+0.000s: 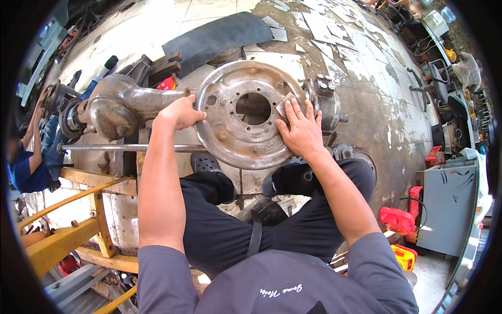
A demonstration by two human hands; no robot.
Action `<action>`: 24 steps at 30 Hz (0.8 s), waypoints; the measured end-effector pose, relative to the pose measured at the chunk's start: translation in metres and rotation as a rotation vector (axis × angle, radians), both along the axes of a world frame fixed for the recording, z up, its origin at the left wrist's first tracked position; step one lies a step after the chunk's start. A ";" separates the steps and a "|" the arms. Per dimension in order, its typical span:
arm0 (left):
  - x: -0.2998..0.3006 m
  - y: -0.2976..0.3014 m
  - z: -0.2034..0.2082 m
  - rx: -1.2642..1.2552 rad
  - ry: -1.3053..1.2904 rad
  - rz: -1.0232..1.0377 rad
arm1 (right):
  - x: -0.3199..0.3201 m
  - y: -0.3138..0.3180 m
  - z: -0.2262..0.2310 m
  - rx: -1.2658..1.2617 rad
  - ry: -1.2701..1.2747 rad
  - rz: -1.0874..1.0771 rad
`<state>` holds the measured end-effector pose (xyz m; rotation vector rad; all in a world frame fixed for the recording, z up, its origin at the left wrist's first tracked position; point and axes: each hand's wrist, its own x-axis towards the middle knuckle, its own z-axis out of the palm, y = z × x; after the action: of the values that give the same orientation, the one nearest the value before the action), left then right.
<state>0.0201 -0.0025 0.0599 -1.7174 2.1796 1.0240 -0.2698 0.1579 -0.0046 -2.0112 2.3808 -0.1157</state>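
A round, worn metal brake backing plate, with a large center hole and several small bolt holes, stands in front of my knees. My left hand grips its left rim; the thumb is on the face and the other fingers are partly hidden behind the edge. On the right part of the face, my right hand presses a small greyish piece of sandpaper flat against the metal. Its fingers lie over the piece, with the thumb spread below. Left of the plate is a rusty axle housing.
A metal rod runs left below the housing. Beside my left arm is a yellow frame. A black curved panel lies on the tiled floor ahead. Red cases and a grey cabinet stand right. Another person works at far left.
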 end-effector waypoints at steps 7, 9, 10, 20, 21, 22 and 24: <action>0.019 0.014 -0.010 -0.069 0.106 -0.016 | 0.015 0.024 -0.003 0.009 -0.003 0.012; 0.018 0.011 -0.011 -0.059 0.087 -0.027 | 0.015 0.015 0.000 0.003 0.015 0.010; 0.016 0.010 -0.009 -0.039 0.064 -0.029 | 0.014 0.008 0.001 0.002 0.027 0.006; -0.016 0.006 0.027 0.055 -0.258 -0.097 | 0.007 -0.014 0.013 0.047 0.050 0.050; -0.016 0.006 0.028 0.048 -0.265 -0.103 | 0.009 -0.020 0.014 0.041 0.052 0.045; -0.017 0.006 0.028 0.041 -0.271 -0.109 | 0.012 -0.022 0.015 0.035 0.054 0.040; -0.017 0.006 0.029 0.022 -0.287 -0.136 | 0.014 -0.017 0.007 0.030 0.028 0.040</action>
<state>0.0029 0.0034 0.0886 -1.5703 2.0594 0.7163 -0.2561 0.1412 0.0028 -2.0593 2.3430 -0.0511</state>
